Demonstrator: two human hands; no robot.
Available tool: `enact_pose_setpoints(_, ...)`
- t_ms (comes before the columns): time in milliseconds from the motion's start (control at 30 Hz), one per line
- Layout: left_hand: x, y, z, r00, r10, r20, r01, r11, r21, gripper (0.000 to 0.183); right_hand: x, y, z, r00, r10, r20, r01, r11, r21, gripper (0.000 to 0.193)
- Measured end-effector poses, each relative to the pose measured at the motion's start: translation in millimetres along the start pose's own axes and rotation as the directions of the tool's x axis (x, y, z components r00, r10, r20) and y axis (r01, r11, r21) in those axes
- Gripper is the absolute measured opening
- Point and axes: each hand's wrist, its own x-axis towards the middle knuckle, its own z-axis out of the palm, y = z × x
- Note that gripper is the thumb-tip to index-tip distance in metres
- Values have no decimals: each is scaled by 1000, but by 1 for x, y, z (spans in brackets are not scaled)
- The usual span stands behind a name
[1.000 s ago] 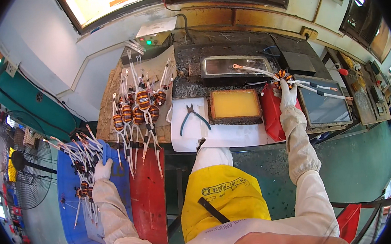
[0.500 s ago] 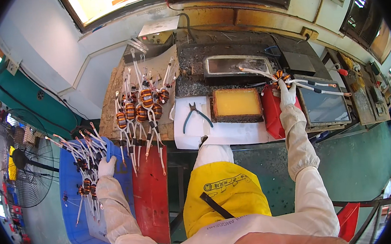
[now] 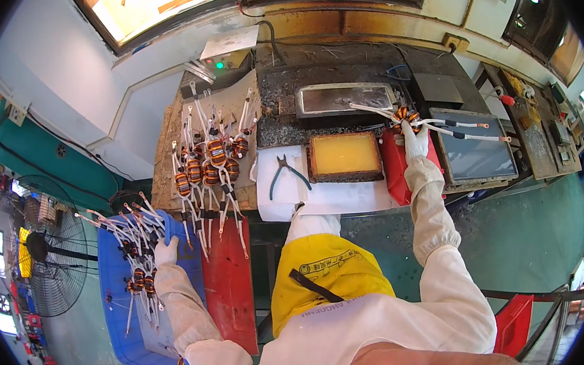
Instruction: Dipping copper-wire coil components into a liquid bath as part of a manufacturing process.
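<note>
My gloved right hand [image 3: 416,142] is closed round a ring-shaped wire coil [image 3: 406,115] with orange-brown windings. White sleeved leads with metal lugs stick out from the coil to both sides. It hangs above a red bin [image 3: 395,174] at the front of the bench. My gloved left hand [image 3: 166,251] is closed at the side of a blue bin [image 3: 121,326], beside the white leads of several coils [image 3: 139,282]; what its fingers grip is hidden. More coils [image 3: 215,153] with lugged leads lie grouped on a board at the bench's left.
Blue-handled cutters [image 3: 287,176] lie on white paper left of a yellow-filled tray [image 3: 345,154]. Behind stands a metal-rimmed rectangular pot [image 3: 347,98]. A grey-surfaced tray [image 3: 475,151] sits at right. A red board [image 3: 228,290] stands beside the blue bin; a fan [image 3: 43,247] is far left.
The whole view has shifted slightly. My right hand and its coil have come a little to the left. A green light now shows on the box at the back. Left hand stays at the bin.
</note>
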Motion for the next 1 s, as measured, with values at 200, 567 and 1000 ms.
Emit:
enact_pose_setpoints(200, -7, 7, -2, 998, -59, -16, 59, 997, 43, 50, 0, 3, 1, 999, -26, 25, 26, 1000, -5, 44)
enact_pose_setpoints(567, -11, 12, -6, 993, -112, -21, 113, 990, 82, 51, -2, 2, -1, 998, 6, 67, -6, 1000, -2, 44)
enact_pose_setpoints(1000, -10, 14, -5, 989, -147, 6, 147, 989, -9, 53, -6, -10, 4, 998, 31, 61, -31, 1000, 0, 45)
